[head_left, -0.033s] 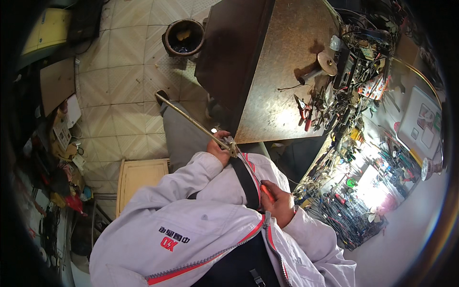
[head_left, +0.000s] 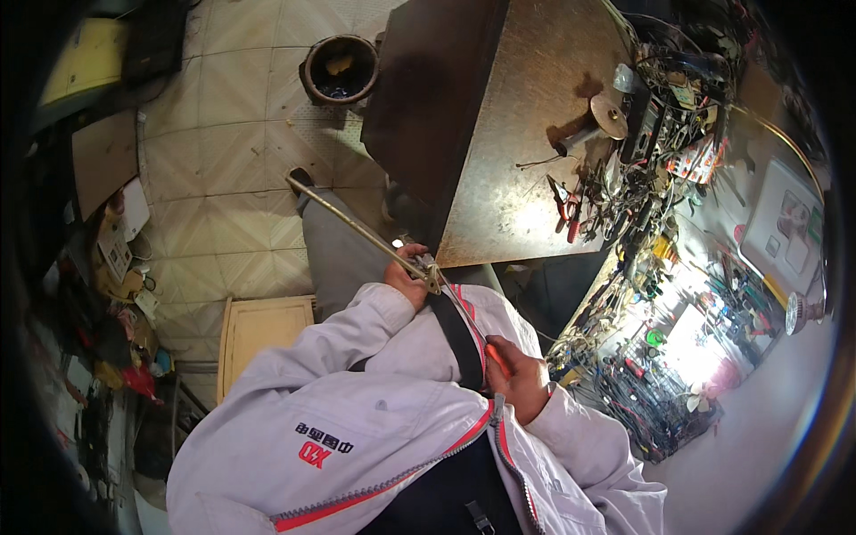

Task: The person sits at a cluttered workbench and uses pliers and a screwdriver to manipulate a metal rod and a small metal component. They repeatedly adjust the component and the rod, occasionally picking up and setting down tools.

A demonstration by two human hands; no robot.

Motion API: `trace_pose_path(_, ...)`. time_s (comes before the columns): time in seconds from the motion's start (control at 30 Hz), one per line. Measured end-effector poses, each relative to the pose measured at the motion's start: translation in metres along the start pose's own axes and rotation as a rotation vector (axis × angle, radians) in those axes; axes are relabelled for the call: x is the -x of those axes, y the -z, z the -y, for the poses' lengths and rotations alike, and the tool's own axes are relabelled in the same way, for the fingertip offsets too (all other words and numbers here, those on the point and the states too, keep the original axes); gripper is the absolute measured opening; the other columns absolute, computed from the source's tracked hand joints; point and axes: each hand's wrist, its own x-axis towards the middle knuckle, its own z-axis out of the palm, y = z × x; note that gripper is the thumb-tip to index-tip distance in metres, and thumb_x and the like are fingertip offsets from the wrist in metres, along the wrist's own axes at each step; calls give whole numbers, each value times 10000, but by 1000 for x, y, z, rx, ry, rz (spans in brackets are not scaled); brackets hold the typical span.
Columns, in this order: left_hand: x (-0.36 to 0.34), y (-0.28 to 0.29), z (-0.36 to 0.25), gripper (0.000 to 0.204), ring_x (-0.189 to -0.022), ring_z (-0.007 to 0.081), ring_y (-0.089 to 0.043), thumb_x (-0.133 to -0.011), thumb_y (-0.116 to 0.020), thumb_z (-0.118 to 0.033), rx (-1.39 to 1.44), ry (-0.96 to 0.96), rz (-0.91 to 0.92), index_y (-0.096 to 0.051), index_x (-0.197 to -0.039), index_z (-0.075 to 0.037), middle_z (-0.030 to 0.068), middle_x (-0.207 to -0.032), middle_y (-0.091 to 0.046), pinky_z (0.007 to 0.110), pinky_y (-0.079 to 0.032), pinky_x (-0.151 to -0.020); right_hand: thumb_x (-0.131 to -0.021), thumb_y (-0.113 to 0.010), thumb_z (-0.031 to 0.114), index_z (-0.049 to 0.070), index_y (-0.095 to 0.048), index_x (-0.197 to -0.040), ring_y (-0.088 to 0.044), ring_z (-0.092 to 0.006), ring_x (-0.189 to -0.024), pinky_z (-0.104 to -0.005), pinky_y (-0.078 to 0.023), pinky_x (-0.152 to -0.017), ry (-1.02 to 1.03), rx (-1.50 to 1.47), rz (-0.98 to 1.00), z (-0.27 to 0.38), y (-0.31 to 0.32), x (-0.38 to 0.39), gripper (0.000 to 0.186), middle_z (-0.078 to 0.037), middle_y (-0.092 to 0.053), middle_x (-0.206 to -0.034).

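Rod [head_left: 352, 218] slants forward-left beside worktop's [head_left: 499, 205] near corner.
Left grip [head_left: 407, 281] clasps its near end; right grip [head_left: 524, 388], screwdriver [head_left: 498, 361].

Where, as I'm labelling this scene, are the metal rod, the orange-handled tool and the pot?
Metal rod [head_left: 357, 224], head view: middle of its shaft.
Orange-handled tool [head_left: 497, 358], head view: its handle.
Pot [head_left: 339, 101], head view: its rim.
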Motion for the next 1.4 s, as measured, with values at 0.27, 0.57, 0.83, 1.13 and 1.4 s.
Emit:
trace_pose_path(0.27,7,-10,-24,299,-718,309,-632,-834,-598,68,247,120,1,-514,-1090,-62,135,-867,-578,477,-565,-619,-844,-655,126,48,-599,-1185,-698,-354,-740,-395,-551,-667,195,202,-25,-11,3,-4,354,-208,-682,-795)
trace_pose_path(0.57,-5,0,4,438,-880,164,-616,-729,-676,72,99,108,-25,-553,-1138,-22,83,-981,-624,272,-501,-814,-892,-621,168,31,-626,-1167,-713,-333,-768,-381,-555,-702,107,30,-54,-28,-7,-6,308,-200,-700,-853)
trace_pose_path(0.83,4,-3,-26,475,-809,170,-623,-729,-698,89,408,246,34,-494,-1145,-16,78,-921,-596,342,-573,-717,-887,-623,115,48,-593,-1179,-665,-358,-669,-397,-522,-632,251,291,-19,8,12,-7,302,-216,-648,-760)
trace_pose_path(1.13,-1,-4,-5,494,-776,191,-626,-722,-755,66,-342,-244,-66,-518,-1146,-20,84,-934,-601,349,-573,-694,-876,-618,151,34,-593,-1188,-685,-375,-754,-432,-543,-696,270,306,8,0,9,-2,334,-229,-681,-856)
trace_pose_path(1.4,7,-10,-56,540,-834,214,-679,-735,-755,66,-70,98,60,-497,-1199,-35,92,-1010,-638,330,-580,-644,-875,-592,174,-11,-622,-1168,-684,-396,-883,-422,-549,-794,346,196,-63,-26,9,-7,348,-252,-683,-964)
